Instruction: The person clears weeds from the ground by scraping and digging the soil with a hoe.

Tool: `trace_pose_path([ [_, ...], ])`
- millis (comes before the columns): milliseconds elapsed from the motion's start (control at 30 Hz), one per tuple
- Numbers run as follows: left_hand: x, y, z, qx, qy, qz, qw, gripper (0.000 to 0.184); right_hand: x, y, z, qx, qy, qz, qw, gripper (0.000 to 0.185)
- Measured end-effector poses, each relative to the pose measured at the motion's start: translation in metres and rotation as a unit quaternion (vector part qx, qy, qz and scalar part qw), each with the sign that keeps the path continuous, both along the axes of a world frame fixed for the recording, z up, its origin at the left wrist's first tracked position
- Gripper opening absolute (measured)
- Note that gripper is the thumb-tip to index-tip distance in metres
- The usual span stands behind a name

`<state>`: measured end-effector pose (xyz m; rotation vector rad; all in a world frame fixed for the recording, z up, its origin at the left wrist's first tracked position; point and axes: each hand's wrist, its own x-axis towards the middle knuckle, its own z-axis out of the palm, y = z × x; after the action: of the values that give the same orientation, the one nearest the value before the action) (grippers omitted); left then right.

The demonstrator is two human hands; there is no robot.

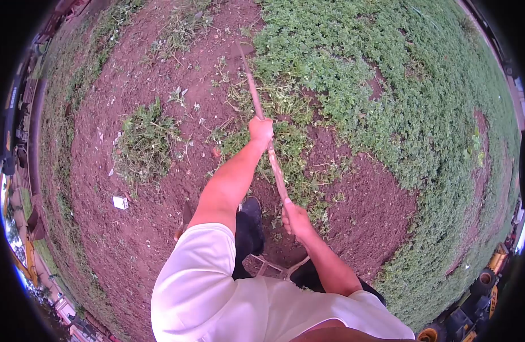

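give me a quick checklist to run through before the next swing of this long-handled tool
1. Left grip closed around the wooden handle: ok
2. Right grip closed around the handle, nearer the body: ok
3. Tool head touching the soil or lifted: cannot tell
4. Dark shoe apart from the tool head: ok
5. White box off the handle's line: ok, it lies to the left

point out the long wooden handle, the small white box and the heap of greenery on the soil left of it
wooden handle [278, 172]: head view, on its bare middle stretch
white box [120, 202]: head view, on its pale face
heap of greenery [146, 144]: head view, on its leafy middle
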<state>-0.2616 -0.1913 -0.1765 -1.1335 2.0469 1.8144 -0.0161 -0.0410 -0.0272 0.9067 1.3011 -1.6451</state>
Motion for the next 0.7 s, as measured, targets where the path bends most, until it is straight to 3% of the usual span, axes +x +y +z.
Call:
trace_pose_path([
  [100, -0.063, -0.024, -0.006, -0.057, 0.027, -0.028, 0.998, 0.014, -0.047, -0.015, -0.013, -0.02, 0.024, -0.003, 1.0, 0.048],
  [167, -0.026, -0.028, -0.051, -0.081, -0.015, -0.032, 0.996, 0.018, -0.042, -0.022, -0.005, -0.015, 0.003, -0.01, 1.0, 0.049],
  [233, 0.024, -0.02, -0.071, -0.128, -0.06, -0.044, 0.989, 0.027, 0.021, -0.016, -0.016, -0.014, -0.034, -0.014, 0.999, 0.049],
  [333, 0.06, -0.022, -0.057, -0.141, -0.107, -0.08, 0.981, 0.027, 0.054, -0.016, 0.0, -0.044, -0.085, -0.017, 0.995, 0.049],
  [433, 0.038, -0.021, -0.019, -0.14, -0.075, -0.068, 0.985, 0.026, 0.025, -0.01, -0.001, -0.053, -0.051, -0.02, 0.997, 0.049],
  [567, -0.06, -0.025, -0.007, -0.099, 0.005, -0.071, 0.993, 0.024, -0.04, -0.019, -0.012, -0.044, 0.016, -0.019, 0.999, 0.05],
  [633, -0.1, -0.021, 0.009, -0.07, -0.001, -0.098, 0.993, 0.016, -0.079, -0.022, -0.01, -0.048, 0.035, -0.024, 0.998, 0.05],
  [700, -0.096, -0.006, -0.009, -0.059, -0.029, -0.096, 0.993, 0.018, -0.077, -0.014, -0.021, -0.052, 0.037, -0.032, 0.997, 0.05],
])
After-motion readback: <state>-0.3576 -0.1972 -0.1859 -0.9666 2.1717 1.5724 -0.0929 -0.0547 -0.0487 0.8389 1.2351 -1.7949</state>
